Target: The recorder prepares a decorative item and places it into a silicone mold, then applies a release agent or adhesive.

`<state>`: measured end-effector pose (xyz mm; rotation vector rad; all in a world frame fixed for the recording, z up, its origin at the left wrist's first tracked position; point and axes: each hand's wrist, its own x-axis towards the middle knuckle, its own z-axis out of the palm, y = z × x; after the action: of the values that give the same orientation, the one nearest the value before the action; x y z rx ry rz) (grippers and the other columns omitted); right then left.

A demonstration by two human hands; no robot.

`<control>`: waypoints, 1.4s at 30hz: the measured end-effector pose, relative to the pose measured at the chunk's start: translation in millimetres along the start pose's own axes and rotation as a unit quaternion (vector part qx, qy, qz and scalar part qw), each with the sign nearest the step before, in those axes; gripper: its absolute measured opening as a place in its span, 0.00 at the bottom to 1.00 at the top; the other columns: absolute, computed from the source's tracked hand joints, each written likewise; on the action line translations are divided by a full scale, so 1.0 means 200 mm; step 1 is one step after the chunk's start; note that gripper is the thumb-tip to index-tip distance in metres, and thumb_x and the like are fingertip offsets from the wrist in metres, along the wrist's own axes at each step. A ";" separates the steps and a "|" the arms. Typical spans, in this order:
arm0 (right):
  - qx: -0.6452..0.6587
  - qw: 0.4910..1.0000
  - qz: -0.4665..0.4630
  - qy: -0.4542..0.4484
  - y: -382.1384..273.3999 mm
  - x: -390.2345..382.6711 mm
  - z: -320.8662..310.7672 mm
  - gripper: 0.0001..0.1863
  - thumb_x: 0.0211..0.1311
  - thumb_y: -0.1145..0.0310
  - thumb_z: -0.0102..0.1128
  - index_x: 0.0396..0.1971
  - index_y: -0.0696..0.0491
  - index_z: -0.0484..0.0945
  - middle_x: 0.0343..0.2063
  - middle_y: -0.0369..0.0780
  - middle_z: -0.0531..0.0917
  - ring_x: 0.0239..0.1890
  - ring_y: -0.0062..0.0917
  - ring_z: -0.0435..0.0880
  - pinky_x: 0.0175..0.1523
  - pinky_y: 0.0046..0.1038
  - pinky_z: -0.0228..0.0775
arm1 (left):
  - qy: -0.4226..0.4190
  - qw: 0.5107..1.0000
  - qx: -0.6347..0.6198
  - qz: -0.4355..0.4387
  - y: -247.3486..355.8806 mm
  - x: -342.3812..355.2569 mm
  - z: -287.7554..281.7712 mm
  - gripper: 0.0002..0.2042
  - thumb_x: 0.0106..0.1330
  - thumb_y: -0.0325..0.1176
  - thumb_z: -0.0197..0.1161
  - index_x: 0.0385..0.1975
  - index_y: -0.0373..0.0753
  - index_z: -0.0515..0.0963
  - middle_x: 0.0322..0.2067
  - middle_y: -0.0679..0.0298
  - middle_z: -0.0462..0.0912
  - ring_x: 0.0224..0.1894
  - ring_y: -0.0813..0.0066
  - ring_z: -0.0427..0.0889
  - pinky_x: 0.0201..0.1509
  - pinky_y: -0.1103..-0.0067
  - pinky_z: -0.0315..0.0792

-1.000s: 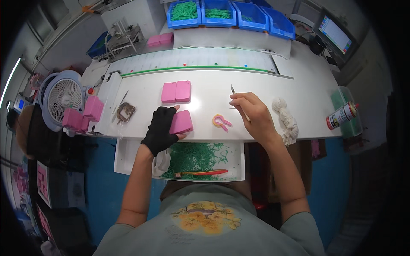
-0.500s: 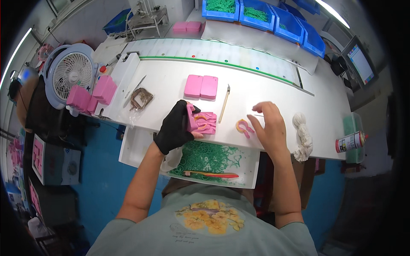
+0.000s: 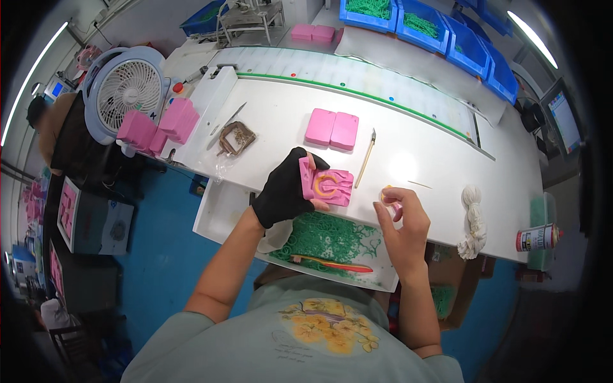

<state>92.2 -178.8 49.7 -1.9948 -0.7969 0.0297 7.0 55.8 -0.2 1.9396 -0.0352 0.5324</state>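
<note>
My left hand (image 3: 286, 188), in a black fingerless glove, grips an opened pink mold (image 3: 338, 187) with a yellow curved piece inside, near the table's front edge. To its right, my right hand (image 3: 405, 226) has its fingertips closed round a small pink-and-yellow piece (image 3: 392, 203). A wooden-handled craft knife (image 3: 364, 158) lies between and behind my hands, with a thin stick (image 3: 419, 184) farther right. Two closed pink molds (image 3: 320, 127) sit behind. A brown square frame with plastic wrap (image 3: 236, 138) lies at the left.
An open drawer (image 3: 211, 210) holds green bits and a toothbrush. A fan (image 3: 131, 96), stacked pink molds (image 3: 177, 120), yarn (image 3: 473, 220), a spray can (image 3: 535, 237), blue bins (image 3: 418, 29) and a screen (image 3: 560, 115) surround the workspace. Another person (image 3: 54, 127) is at far left.
My right hand has released the knife and moved down onto the pink-and-yellow piece. The pink mold in my left hand has been opened. The view has shifted.
</note>
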 end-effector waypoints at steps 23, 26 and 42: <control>-0.200 0.972 -0.105 0.060 0.17 -0.05 -0.07 0.09 0.49 0.82 0.64 0.31 0.57 0.76 0.34 0.42 0.80 0.40 0.37 0.76 0.44 0.36 0.70 | -0.056 0.994 0.088 -0.016 0.06 0.03 -0.02 0.33 0.41 0.34 0.84 0.40 0.40 0.63 0.41 0.62 0.77 0.45 0.72 0.77 0.51 0.76 0.73; -0.200 0.972 -0.104 0.060 0.19 -0.05 -0.07 0.09 0.49 0.82 0.64 0.31 0.57 0.76 0.34 0.42 0.80 0.39 0.38 0.76 0.44 0.36 0.70 | -0.057 0.990 0.123 -0.046 0.07 0.03 -0.02 0.33 0.41 0.35 0.83 0.40 0.40 0.64 0.41 0.62 0.77 0.44 0.71 0.77 0.51 0.76 0.73; 0.350 0.904 0.198 -0.143 0.07 0.07 0.11 0.08 0.70 0.70 0.55 0.42 0.59 0.76 0.28 0.35 0.81 0.28 0.14 0.78 0.29 0.18 0.65 | -0.063 0.989 -0.133 -0.013 0.15 -0.01 0.10 0.35 0.49 0.41 0.78 0.53 0.39 0.65 0.46 0.61 0.73 0.50 0.70 0.75 0.57 0.73 0.70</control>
<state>102.6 -158.6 30.8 -1.4312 -0.4446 0.7592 3.9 24.3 17.8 1.7078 -0.1539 0.3674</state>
